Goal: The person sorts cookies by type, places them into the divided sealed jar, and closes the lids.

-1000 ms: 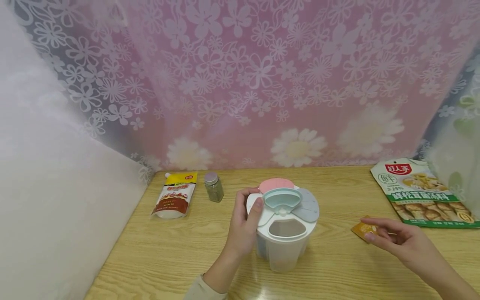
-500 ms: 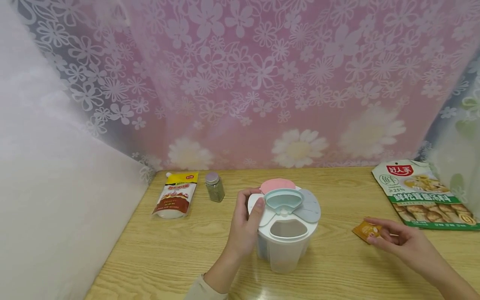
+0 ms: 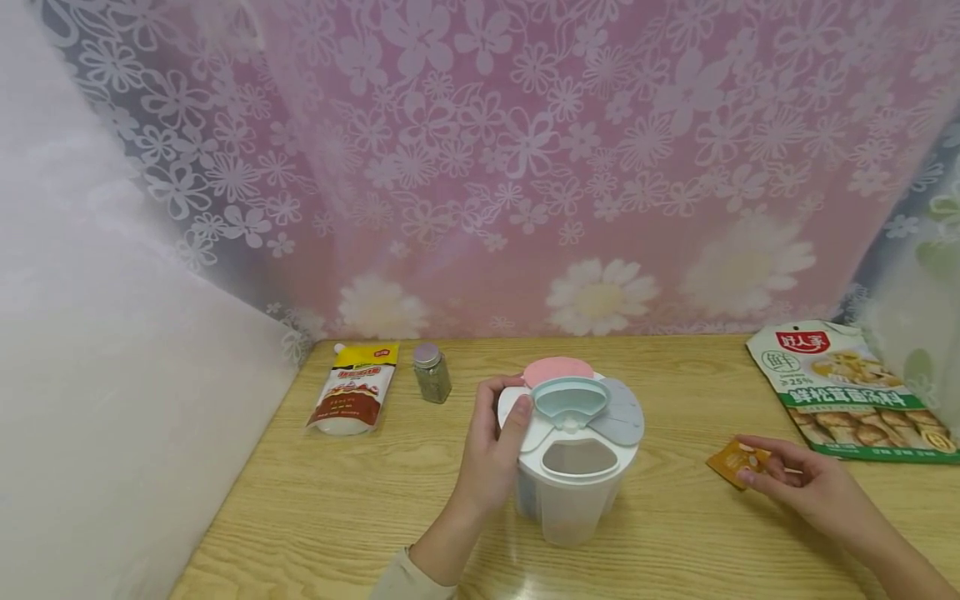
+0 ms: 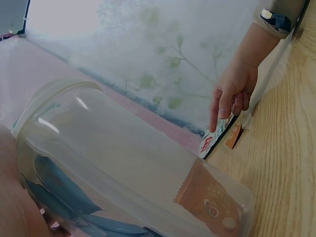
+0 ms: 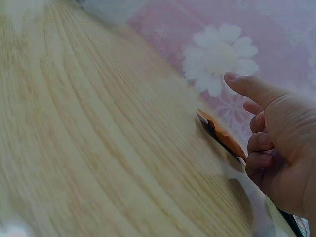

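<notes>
My left hand grips the white rim of a clear divided storage container, thumb on top. Its lid has pink, grey and white flaps; the teal flap stands raised, and the front compartment's opening is uncovered. Through the clear wall in the left wrist view show an orange packet at the bottom and blue shapes. A second orange packet lies on the table beside my right hand. That hand hovers over it, thumb and index finger apart; the right wrist view shows a gap to the packet.
At the back right lies a large green-and-white food bag with mushrooms pictured. A yellow, white and red pouch lies at the back left, next to a small glass jar. Floral curtains hang behind the wooden table.
My right hand has drawn slightly right, showing more of the orange packet on the table. My left hand keeps its grip on the container. The head view has shifted a little.
</notes>
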{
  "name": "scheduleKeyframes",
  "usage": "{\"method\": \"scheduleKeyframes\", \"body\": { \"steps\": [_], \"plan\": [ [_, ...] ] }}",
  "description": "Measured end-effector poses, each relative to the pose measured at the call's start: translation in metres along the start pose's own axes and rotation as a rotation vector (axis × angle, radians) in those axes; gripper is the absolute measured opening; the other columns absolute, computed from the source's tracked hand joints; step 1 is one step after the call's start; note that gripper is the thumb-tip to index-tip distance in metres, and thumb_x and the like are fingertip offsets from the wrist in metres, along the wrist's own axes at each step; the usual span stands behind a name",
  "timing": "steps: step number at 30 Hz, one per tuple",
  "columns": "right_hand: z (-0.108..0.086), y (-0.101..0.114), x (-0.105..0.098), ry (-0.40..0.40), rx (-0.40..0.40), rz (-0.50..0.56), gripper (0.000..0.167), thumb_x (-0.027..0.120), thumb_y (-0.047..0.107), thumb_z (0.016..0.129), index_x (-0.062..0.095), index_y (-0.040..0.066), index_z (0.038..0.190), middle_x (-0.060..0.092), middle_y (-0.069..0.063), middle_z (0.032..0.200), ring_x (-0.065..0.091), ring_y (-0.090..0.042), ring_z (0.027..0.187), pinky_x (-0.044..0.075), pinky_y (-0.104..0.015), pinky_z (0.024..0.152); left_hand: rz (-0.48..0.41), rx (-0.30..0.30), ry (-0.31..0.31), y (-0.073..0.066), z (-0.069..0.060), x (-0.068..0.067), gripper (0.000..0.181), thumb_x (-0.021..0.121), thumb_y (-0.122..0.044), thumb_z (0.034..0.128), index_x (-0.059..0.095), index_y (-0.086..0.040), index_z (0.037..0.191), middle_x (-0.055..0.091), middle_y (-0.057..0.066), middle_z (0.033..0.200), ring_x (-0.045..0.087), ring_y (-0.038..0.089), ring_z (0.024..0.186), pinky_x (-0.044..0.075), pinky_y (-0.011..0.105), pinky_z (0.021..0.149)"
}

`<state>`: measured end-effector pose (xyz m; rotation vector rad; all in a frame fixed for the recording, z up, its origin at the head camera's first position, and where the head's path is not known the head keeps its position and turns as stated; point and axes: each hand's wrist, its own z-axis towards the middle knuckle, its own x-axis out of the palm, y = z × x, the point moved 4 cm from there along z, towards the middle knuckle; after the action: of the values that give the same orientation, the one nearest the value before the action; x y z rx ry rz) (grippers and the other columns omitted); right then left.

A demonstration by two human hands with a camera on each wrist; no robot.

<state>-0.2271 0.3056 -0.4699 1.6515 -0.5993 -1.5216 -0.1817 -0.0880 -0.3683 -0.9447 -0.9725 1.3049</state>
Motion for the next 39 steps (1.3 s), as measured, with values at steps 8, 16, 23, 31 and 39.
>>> {"method": "scheduleKeyframes", "body": {
  "steps": [8, 16, 23, 31, 39],
  "plan": [
    [0.007, -0.013, 0.003, 0.062, -0.007, 0.008, 0.057, 0.067, 0.019, 0.096, 0.046, 0.003, 0.147, 0.043, 0.002, 0.082, 0.047, -0.015, 0.064, 0.039, -0.030, 0.053, -0.010, 0.005, -0.001, 0.000, -0.001, 0.000, 0.029, 0.049, -0.019, 0.1050, 0.044, -0.001, 0.127, 0.053, 0.017, 0.130, 0.053, 0.015, 0.118, 0.045, 0.022, 0.102],
    [0.011, -0.021, 0.005, 0.080, -0.019, -0.018, 0.064, 0.071, 0.021, 0.093, 0.043, 0.001, 0.147, 0.042, -0.001, 0.078, 0.041, -0.016, 0.063, 0.035, -0.028, 0.056, -0.028, -0.015, -0.001, 0.002, -0.001, 0.000, 0.029, 0.049, -0.021, 0.1052, 0.045, -0.002, 0.127, 0.054, 0.013, 0.129, 0.055, 0.012, 0.115, 0.047, 0.023, 0.100],
    [0.015, -0.019, 0.004, 0.081, -0.025, -0.029, 0.081, 0.074, 0.018, 0.090, 0.029, -0.004, 0.153, 0.039, 0.002, 0.071, 0.039, -0.016, 0.057, 0.033, -0.026, 0.057, -0.020, -0.014, -0.009, 0.000, -0.001, 0.000, 0.029, 0.049, -0.020, 0.1049, 0.046, -0.001, 0.126, 0.054, 0.016, 0.129, 0.055, 0.012, 0.115, 0.046, 0.023, 0.100],
    [0.021, -0.021, 0.000, 0.122, 0.093, -0.102, 0.081, 0.071, 0.027, 0.093, 0.028, -0.015, 0.147, 0.046, 0.003, 0.074, 0.042, -0.003, 0.064, 0.037, -0.022, 0.061, -0.024, -0.010, -0.011, -0.002, 0.000, 0.000, 0.029, 0.049, -0.020, 0.1051, 0.045, -0.001, 0.127, 0.054, 0.016, 0.132, 0.054, 0.012, 0.116, 0.046, 0.023, 0.101],
    [0.019, -0.026, -0.001, 0.068, 0.264, -0.075, 0.051, 0.061, 0.046, 0.097, 0.059, -0.005, 0.106, 0.045, 0.004, 0.065, 0.037, -0.009, 0.058, 0.032, -0.030, 0.053, -0.032, -0.014, -0.008, -0.001, -0.001, 0.000, 0.029, 0.050, -0.019, 0.1045, 0.046, -0.001, 0.126, 0.054, 0.016, 0.130, 0.055, 0.012, 0.115, 0.047, 0.022, 0.099]
  ]
}}
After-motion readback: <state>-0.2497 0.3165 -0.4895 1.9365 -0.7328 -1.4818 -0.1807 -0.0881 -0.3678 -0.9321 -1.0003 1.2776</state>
